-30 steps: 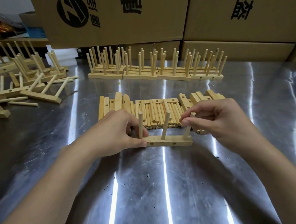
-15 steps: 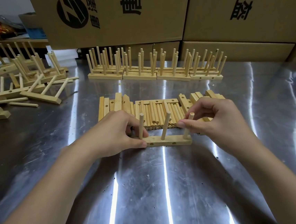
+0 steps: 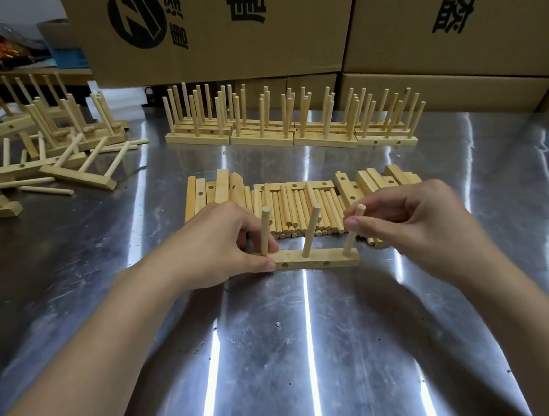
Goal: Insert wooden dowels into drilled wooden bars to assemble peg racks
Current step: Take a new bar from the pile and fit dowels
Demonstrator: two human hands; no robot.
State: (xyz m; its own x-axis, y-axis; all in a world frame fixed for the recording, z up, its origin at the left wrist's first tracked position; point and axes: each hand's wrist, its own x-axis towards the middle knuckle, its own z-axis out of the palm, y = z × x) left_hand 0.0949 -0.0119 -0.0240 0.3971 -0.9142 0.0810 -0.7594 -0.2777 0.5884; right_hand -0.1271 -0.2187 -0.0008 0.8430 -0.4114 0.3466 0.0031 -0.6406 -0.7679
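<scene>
- The left hand [image 3: 216, 243] reaches in from 8 o'clock, its fingers curled, and grips the left end of the wooden bar [image 3: 318, 259], thumb pressed on the near face
- The right hand [image 3: 415, 224] comes from 4 o'clock and pinches the right dowel [image 3: 352, 233] near its top between thumb and forefinger
- The bar, pale, square-edged and drilled, lies flat at the centre of the scratched steel table [image 3: 281, 358]; the left dowel [image 3: 265, 232] and middle dowel [image 3: 311, 229] stand in it, smooth and round
- At 12 o'clock from the bar, loose dowels [image 3: 297, 212] lie side by side between spare bars [image 3: 204, 194]
- Farther at 12 o'clock stands a row of finished racks [image 3: 291, 122] before printed cardboard boxes [image 3: 232, 27]
</scene>
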